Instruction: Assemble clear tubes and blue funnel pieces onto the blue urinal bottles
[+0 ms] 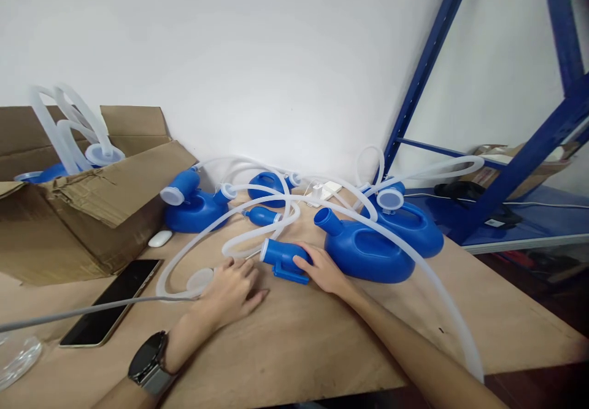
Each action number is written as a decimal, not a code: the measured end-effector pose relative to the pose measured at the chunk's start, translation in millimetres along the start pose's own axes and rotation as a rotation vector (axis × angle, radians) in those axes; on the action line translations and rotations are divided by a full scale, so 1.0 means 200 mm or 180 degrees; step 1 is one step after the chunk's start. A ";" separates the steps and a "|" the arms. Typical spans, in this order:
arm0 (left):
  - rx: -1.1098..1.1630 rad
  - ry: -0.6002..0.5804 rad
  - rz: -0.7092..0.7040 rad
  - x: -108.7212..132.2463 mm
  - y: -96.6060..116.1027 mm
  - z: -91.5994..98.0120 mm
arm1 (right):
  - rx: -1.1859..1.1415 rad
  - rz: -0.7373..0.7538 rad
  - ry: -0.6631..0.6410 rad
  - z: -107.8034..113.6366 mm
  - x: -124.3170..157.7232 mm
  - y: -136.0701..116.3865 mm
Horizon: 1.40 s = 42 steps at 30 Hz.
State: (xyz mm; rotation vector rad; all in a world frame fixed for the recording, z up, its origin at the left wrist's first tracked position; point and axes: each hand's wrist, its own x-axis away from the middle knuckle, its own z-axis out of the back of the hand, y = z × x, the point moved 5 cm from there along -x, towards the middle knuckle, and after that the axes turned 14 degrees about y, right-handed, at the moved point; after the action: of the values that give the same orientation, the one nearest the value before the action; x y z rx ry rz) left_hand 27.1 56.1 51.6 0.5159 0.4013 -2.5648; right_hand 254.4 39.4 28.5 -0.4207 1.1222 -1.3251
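Note:
My right hand (322,267) lies on a blue plastic urinal funnel (283,256) with a white rim and a side clip, its thumb and fingers closed around the back end. Low over the table, my left hand (234,287) is closed on a corded tool whose thin metal tip (252,256) points at the white rim; its handle is hidden in the fingers. A grey cord (105,305) runs from that hand to the left edge. Right of my right hand stands a blue urinal jug (368,252) with an open neck. A clear hose (184,256) passes beside my left hand, near a whitish disc (200,279).
A cardboard box (87,237) with hoses and blue parts stands left, with a phone (110,301) in front. Other blue jugs (196,213) and a smaller blue funnel (261,216) sit toward the wall. A power adapter (317,194) lies behind. Blue metal shelving (427,65) rises right.

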 end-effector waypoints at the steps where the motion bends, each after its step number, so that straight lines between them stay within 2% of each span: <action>1: 0.0032 -0.0143 0.0114 0.00 -0.02 0.01 | 0.0219 0.0149 -0.0023 0.00 0.00 -0.01; 4: 0.0120 -0.0538 0.0288 0.00 -0.06 0.04 | 0.0660 0.0350 -0.0085 -0.01 0.01 -0.01; 7: 0.0163 -0.0715 0.0288 0.01 -0.07 0.06 | 0.0918 0.0477 -0.0099 -0.01 0.01 0.00; 12: 0.0265 -0.0507 0.0201 0.04 -0.09 0.03 | 0.1015 0.0619 -0.0094 -0.01 0.01 -0.01; 19: 0.0345 -0.0462 0.0252 0.04 -0.13 -0.02 | 0.1068 0.0410 -0.0149 -0.03 0.03 0.01; 21: 0.0438 -0.0309 0.0398 0.03 -0.16 0.00 | 0.1059 0.0471 -0.0100 -0.04 0.03 0.02; 25: 0.0761 0.0444 0.0678 0.01 -0.22 0.13 | 0.1078 0.0754 0.0037 -0.04 0.04 0.02; 27: 0.0651 0.0536 0.0755 0.01 -0.24 0.20 | 0.1078 0.0906 0.0107 -0.04 0.04 0.01; 29: 0.0317 0.0241 0.0828 0.01 -0.26 0.24 | 0.1083 0.1059 0.0203 -0.04 0.04 0.01; 31: -0.0040 -0.0315 0.0840 0.02 -0.26 0.25 | 0.1107 0.1234 0.0309 -0.04 0.04 0.00; 35: -0.0259 -0.1487 0.0913 0.08 -0.23 0.19 | 0.1195 0.1758 0.0472 -0.02 0.05 -0.08; 39: -0.0102 -0.1798 0.0946 0.08 -0.19 0.13 | 0.1531 0.2620 0.0669 0.09 0.07 -0.23; 42: 0.0004 -0.1971 0.0948 0.06 -0.17 0.13 | 0.1740 0.3003 0.1445 0.27 0.08 -0.32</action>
State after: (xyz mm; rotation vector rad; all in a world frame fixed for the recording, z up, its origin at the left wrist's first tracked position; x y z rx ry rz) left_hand -7.2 70.1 75.0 -0.2155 0.0903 -2.2798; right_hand 261.2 -11.0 97.7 0.7745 1.0463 -0.8104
